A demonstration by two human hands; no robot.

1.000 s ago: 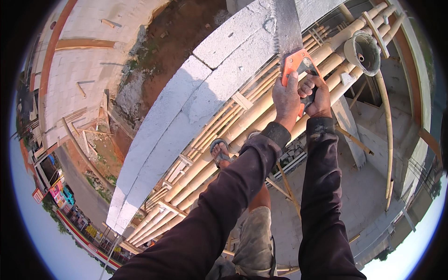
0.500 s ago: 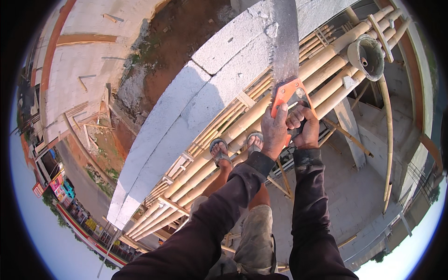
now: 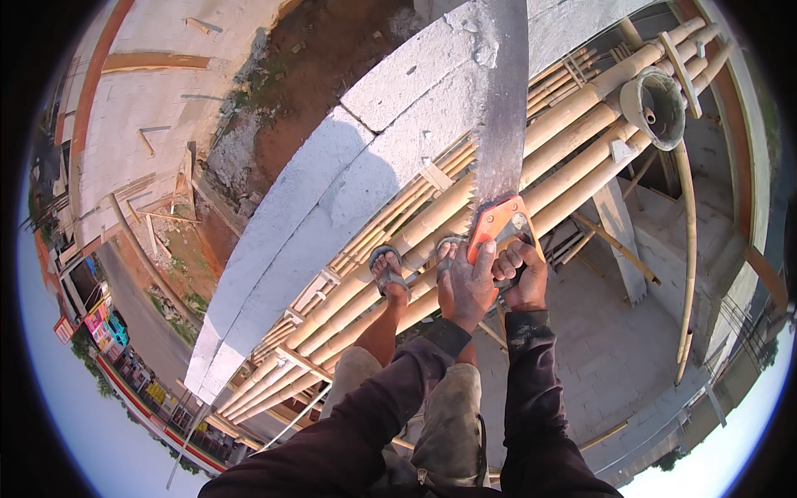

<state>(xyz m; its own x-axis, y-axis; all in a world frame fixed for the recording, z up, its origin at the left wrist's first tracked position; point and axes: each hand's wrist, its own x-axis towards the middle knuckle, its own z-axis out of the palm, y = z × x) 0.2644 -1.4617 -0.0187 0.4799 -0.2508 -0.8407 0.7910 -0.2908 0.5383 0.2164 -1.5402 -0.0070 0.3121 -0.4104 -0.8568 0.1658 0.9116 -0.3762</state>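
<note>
Both my hands grip the orange and black handle of a hand saw. My left hand is wrapped round the handle's left side, thumb up against the orange part. On its right side, the fingers of my right hand curl through the handle opening. The long grey blade points away from me, its toothed edge facing left. Its far part lies across the top of a pale block wall, beside a rough, chipped strip. The blade's tip is beyond the picture's upper edge.
My sandalled feet stand on bamboo poles running along the wall. A mortar-crusted bucket sits on the poles at the far right. Left of the wall the ground drops to bare reddish earth. A grey floor lies far below on the right.
Both hands have pulled the saw toward me and slightly left, so its handle sits lower in view. The grip is unchanged.
</note>
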